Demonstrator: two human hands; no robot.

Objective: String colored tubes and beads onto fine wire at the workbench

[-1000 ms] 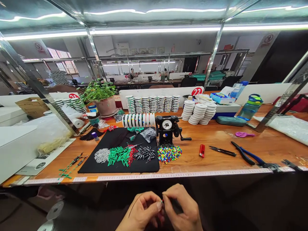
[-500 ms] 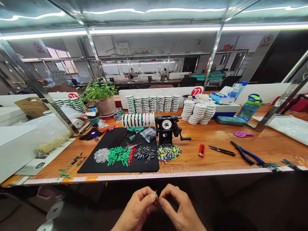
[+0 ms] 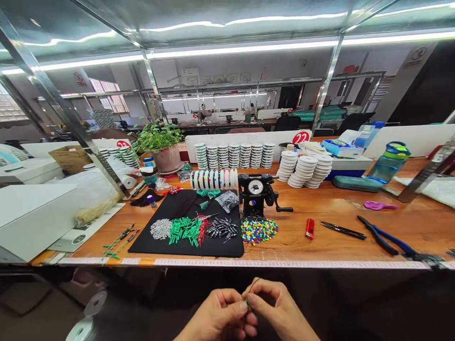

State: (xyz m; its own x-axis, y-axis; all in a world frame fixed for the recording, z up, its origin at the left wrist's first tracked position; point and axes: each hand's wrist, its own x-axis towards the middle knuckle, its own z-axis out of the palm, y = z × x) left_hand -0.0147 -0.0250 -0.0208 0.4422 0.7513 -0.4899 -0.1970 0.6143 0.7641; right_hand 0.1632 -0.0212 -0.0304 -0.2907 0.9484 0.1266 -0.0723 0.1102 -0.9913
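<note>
My left hand (image 3: 227, 310) and my right hand (image 3: 270, 299) meet in front of the table edge, fingertips touching. Between the left thumb and fingers I pinch a small green piece (image 3: 246, 300), mostly covered; a bit of red shows below it among the fingers. A thin dark line (image 3: 253, 284) rises past my right fingertips, which are closed on it by the green piece. On the black mat (image 3: 149, 246) lie green tubes (image 3: 185, 231), red thin pieces (image 3: 203, 232), black weights (image 3: 222, 229) and small silver pieces (image 3: 161, 229).
Multicoloured beads (image 3: 259, 231) lie beside the mat, below a black hand-crank winder (image 3: 256, 194) carrying white spools (image 3: 213, 180). Rightward are a red lighter (image 3: 310, 228), tweezers (image 3: 343, 230) and blue-handled pliers (image 3: 386, 237). Stacked white spools (image 3: 305, 170) and a potted plant (image 3: 156, 142) stand behind.
My right fingers have closed onto the small piece and my hands have come together. A thin dark line now shows at the right fingertips. The view has turned slightly left.
</note>
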